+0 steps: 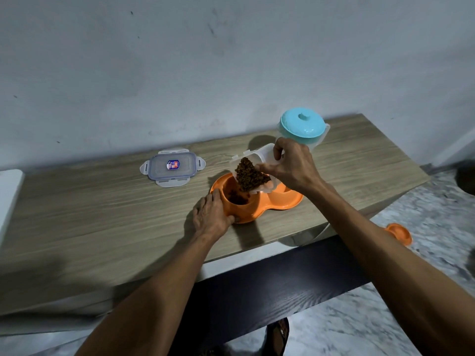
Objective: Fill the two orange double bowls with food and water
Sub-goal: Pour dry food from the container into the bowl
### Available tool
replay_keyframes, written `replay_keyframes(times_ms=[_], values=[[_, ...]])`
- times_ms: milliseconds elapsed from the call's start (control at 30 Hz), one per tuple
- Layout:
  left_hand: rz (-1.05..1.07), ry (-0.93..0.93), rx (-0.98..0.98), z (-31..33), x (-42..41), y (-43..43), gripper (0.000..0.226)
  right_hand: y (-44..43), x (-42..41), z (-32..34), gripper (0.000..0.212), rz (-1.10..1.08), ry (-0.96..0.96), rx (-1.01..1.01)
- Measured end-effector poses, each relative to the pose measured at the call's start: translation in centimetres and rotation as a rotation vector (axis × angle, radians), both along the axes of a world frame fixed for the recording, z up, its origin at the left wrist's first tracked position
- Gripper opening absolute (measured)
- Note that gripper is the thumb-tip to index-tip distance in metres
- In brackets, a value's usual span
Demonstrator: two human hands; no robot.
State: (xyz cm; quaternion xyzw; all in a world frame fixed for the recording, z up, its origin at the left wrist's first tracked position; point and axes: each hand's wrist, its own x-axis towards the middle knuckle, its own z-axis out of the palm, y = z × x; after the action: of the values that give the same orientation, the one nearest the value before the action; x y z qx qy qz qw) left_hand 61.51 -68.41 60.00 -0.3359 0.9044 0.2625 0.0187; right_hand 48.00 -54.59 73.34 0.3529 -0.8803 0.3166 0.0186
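Two hands are working on the table [102, 227]: the right hand [293, 167] is pinching the light, stiff food container [257, 160] by its walls, tipping kibble [250, 176] below, the left hand [212, 217] clasping the slippery orange double bowl [272, 204].

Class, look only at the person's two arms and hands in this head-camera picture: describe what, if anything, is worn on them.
Both forearms are bare as far as the picture shows, with no sleeve or cuff in view. The left hand and the right hand wear no gloves. No watch, bracelet or ring is visible on either wrist or on the fingers that show.
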Motion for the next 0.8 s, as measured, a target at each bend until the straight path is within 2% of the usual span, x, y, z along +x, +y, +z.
replay_keyframes(times_ms=[600, 800], values=[[0.002, 0.008, 0.006, -0.19, -0.02, -0.07, 0.104, 0.64, 0.09, 0.17, 0.044, -0.023, -0.011, 0.0], [-0.002, 0.018, 0.014, -0.44, -0.11, -0.19, 0.106, 0.83, 0.02, 0.64, 0.04, -0.06, -0.089, -0.04]])
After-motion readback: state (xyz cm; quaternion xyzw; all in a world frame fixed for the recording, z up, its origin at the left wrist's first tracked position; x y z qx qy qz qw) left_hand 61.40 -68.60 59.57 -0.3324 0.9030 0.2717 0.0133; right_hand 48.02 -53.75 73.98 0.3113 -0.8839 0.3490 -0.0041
